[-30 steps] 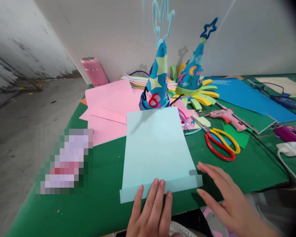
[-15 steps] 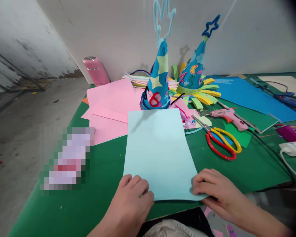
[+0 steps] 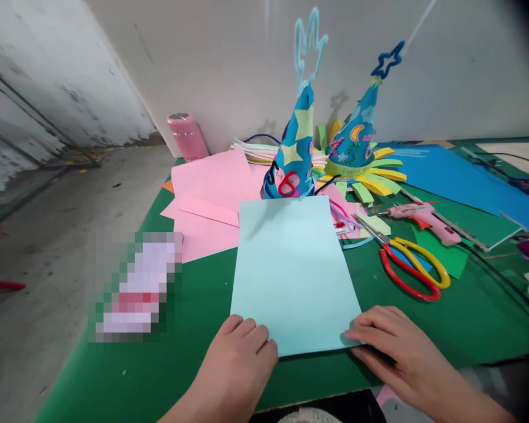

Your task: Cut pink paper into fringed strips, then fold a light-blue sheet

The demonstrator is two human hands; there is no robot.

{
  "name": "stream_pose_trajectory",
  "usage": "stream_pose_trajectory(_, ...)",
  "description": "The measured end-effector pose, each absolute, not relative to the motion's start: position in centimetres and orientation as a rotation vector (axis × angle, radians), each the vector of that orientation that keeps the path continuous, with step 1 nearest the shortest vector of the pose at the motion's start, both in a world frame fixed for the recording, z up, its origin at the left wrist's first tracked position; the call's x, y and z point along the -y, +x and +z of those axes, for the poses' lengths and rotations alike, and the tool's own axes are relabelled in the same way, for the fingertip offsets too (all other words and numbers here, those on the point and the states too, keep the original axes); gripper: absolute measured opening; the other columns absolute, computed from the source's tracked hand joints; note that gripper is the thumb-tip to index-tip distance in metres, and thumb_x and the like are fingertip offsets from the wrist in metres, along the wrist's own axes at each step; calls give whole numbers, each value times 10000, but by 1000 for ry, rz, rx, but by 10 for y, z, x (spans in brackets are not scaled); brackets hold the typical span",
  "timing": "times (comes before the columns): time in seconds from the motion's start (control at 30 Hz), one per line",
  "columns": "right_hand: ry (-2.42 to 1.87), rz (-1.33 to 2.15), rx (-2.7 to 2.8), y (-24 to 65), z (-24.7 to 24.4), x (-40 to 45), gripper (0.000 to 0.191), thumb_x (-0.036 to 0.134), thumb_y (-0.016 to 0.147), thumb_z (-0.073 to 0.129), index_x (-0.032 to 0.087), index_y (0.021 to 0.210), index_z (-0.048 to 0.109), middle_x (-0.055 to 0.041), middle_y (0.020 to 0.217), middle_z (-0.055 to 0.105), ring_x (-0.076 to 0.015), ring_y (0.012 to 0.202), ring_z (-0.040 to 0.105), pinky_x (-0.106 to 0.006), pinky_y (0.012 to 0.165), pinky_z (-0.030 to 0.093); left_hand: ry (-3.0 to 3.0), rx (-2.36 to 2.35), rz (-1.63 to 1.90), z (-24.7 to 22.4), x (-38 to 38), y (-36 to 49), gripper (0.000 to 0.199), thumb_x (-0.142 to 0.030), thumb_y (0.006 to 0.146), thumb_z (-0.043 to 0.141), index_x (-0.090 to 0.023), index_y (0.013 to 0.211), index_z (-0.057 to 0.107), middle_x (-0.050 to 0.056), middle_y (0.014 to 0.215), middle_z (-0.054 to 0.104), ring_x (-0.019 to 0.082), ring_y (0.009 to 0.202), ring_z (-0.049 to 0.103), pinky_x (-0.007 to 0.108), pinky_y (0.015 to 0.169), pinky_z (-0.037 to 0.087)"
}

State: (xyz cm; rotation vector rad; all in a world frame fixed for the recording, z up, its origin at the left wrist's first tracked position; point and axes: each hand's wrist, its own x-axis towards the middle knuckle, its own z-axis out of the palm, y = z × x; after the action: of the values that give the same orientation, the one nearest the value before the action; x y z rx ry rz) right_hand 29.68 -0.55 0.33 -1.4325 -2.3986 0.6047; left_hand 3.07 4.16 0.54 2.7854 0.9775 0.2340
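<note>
A light blue sheet of paper (image 3: 293,270) lies on the green table in front of me, its short edge towards me. My left hand (image 3: 242,367) is closed over its near left corner, fingers curled; the thumb is hidden. At the near right corner, my right hand (image 3: 390,346) pinches the sheet between thumb and fingers. Beyond the far edge stands a blue paper cone hat (image 3: 297,153) with yellow stars, a red 6 and a pale blue pipe-cleaner shape on top. Scissors (image 3: 412,270) with red and yellow handles lie to the right of the sheet.
Pink paper sheets (image 3: 211,176) and a pink bottle (image 3: 188,138) are at the back left. A pixelated object (image 3: 145,282) lies near the left edge. A second cone hat (image 3: 355,138), a pink glue gun (image 3: 429,220) with its cord, and blue paper (image 3: 449,176) are at the right.
The view has turned slightly left, so everything sits farther right. The near edge of the blue sheet looks flatter, and my right fingers are a little straighter.
</note>
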Motion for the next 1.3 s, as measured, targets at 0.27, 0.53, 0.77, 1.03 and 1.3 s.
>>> stream_pose_trajectory(0.27, -1565, 886, 2267, 292, 9, 8, 133, 256, 857, 409, 258, 862, 543, -9, 859, 518, -152, 809, 483, -312, 692, 361, 2487, -960, -75, 30, -54, 31, 242, -202, 825, 375, -176, 681, 568, 25, 690, 566, 148, 653, 505, 293, 638, 364)
stream_pose_trajectory(0.53, -1727, 907, 2056, 290, 11, 7, 255, 314, 871, 359, 209, 656, 447, 3, 699, 460, -140, 687, 459, -291, 623, 355, 2270, -1007, -47, 32, -71, 26, 253, -247, 838, 397, -176, 651, 552, -16, 661, 560, 118, 650, 500, 259, 674, 358)
stream_pose_trajectory(0.77, -1808, 801, 2156, 290, 8, -1, 336, 347, 870, 350, 197, 570, 336, 19, 612, 388, -127, 604, 419, -278, 547, 311, 2288, -1050, -94, 31, -74, 23, 269, -271, 856, 364, -173, 700, 560, -14, 656, 563, 121, 650, 496, 254, 661, 354)
stream_pose_trajectory(1.03, -1807, 726, 2226, 289, 7, -1, 323, 347, 867, 365, 191, 584, 376, 6, 630, 432, -135, 625, 424, -284, 562, 314, 2384, -1031, -123, 25, -77, 23, 275, -280, 852, 368, -168, 647, 512, -23, 610, 540, 119, 604, 483, 249, 629, 341)
stream_pose_trajectory(1.3, -1782, 606, 2279, 290, 2, 1, 300, 339, 862, 375, 189, 605, 409, -6, 649, 442, -145, 642, 422, -287, 564, 301, 2514, -1025, -189, 23, -77, 25, 261, -274, 849, 366, -170, 657, 509, 3, 623, 541, 151, 602, 500, 277, 597, 339)
